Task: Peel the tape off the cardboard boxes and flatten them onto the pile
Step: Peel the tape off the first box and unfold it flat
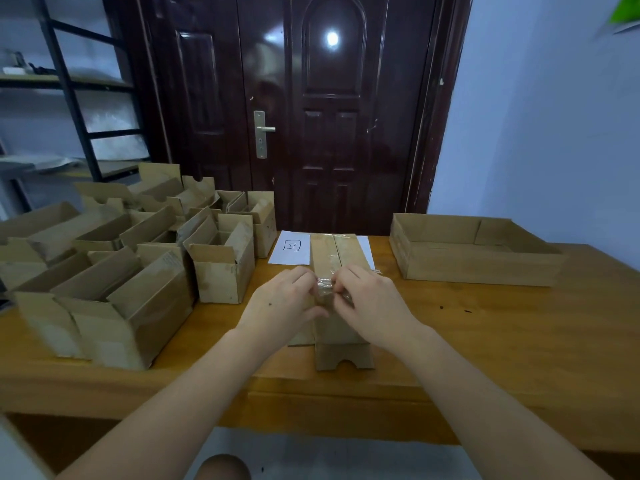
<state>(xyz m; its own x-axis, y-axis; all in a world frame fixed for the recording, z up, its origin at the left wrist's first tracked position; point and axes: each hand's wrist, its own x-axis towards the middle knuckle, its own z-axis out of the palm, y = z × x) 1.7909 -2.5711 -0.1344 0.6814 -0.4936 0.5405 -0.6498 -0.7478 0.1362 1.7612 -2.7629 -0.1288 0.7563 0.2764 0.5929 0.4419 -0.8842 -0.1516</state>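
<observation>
Tape's running straight away from my hands

I'm pinching the clear tape point(325, 285) with both left hand point(284, 299) and right hand point(369, 299) at the box's point(334, 254) near end, so I'm guessing the peel goes away from me.

Storeroom-like workroom, dark panelled door point(311, 109), metal shelving point(69, 98), wooden table point(485, 341), stacked cardboard boxes point(114, 271)

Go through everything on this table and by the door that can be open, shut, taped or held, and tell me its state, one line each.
Taped brown cardboard box: flaps shut, clear tape along its seam.
Clear tape: near end crumpled, pinched by both hands.
Left hand: pinching the tape.
Right hand: pinching the tape.
Small brown cardboard boxes on the left: flaps open.
Wide shallow cardboard tray: open-topped.
Dark brown panelled door: shut.
</observation>
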